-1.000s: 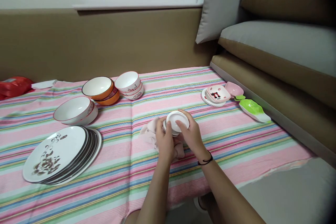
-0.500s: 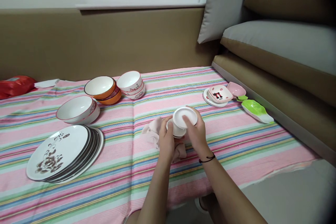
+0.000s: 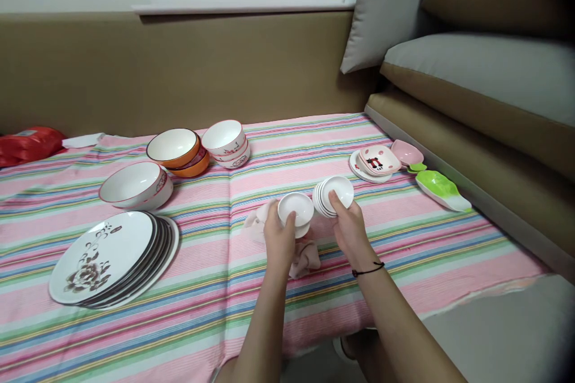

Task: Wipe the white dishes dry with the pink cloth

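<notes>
My left hand [image 3: 279, 236] is closed on small white dishes [image 3: 294, 206], thumb inside the top one; a second rim shows just below it. In my right hand [image 3: 351, 228] is a tilted stack of small white dishes [image 3: 344, 188], with the thumb pressed into the front dish. The two groups are held apart, side by side above the striped cloth. Under and behind my left hand lies a crumpled pale pink rag [image 3: 305, 258], partly hidden by the dishes and the hand.
At left are stacked oval plates [image 3: 101, 257], white bowls [image 3: 130, 185], orange bowls [image 3: 175, 146] and patterned bowls [image 3: 224, 137]. At right sit a square cat dish [image 3: 380, 158], a pink dish [image 3: 406, 152] and a green leaf-shaped dish [image 3: 440, 188]. Stacked cushions [image 3: 485, 72] border the right side.
My hands have moved apart. The white dishes, held together before, are now split, with a stack in my right hand moved rightward and others staying in my left.
</notes>
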{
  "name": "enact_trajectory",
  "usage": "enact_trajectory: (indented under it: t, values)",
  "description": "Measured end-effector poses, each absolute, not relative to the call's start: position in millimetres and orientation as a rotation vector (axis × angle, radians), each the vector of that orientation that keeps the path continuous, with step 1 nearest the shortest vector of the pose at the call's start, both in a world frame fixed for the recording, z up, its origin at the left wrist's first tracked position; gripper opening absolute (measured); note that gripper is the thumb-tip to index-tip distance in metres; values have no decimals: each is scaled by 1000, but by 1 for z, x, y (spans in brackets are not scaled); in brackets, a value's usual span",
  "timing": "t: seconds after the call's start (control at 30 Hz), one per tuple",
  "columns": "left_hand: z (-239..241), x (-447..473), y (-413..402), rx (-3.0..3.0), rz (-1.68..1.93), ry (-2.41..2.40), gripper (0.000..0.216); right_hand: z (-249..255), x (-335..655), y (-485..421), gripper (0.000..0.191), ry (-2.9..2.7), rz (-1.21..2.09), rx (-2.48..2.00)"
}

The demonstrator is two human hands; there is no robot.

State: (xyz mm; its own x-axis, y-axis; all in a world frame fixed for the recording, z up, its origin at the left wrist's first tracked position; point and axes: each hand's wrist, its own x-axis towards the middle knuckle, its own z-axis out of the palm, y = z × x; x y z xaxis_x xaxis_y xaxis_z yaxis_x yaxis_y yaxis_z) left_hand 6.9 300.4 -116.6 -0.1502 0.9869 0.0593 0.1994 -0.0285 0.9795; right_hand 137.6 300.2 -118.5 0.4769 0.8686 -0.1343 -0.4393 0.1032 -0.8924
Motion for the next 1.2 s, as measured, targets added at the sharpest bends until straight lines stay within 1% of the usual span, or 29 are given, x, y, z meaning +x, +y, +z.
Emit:
enact_trajectory:
  t: [0.13, 0.33, 0.47, 0.6, 0.7, 0.8, 0.9, 1.1, 1.2]
  values:
    - [-114, 6, 300, 1368, 1231, 1555, 29, -123, 138, 301, 48, -575, 922, -1117]
    - [-111, 9, 295, 1452, 1210, 1551, 28, -115, 131, 296, 37, -884, 752, -1260]
    - [-112, 11, 295, 1348, 1159, 1430, 23, -112, 126, 294, 36, -1049, 648, -1321]
    - [-114, 11, 298, 1221, 1145, 1236, 29, -114, 126, 293, 37, -1092, 587, -1343]
    - [-112, 10, 299, 1138, 1120, 1113, 34, -114, 128, 293, 37, -1067, 594, -1347]
    - [-107, 8, 297, 1033, 1018, 1005, 43, -112, 130, 294, 38, -1018, 628, -1316]
    - [-104, 6, 296, 977, 934, 914, 47, -111, 131, 294, 40, -986, 679, -1272]
    - [-105, 3, 298, 927, 877, 799, 59, -110, 131, 293, 40, -963, 730, -1232]
    - [-105, 4, 299, 890, 858, 747, 58, -111, 131, 294, 40, -943, 742, -1225]
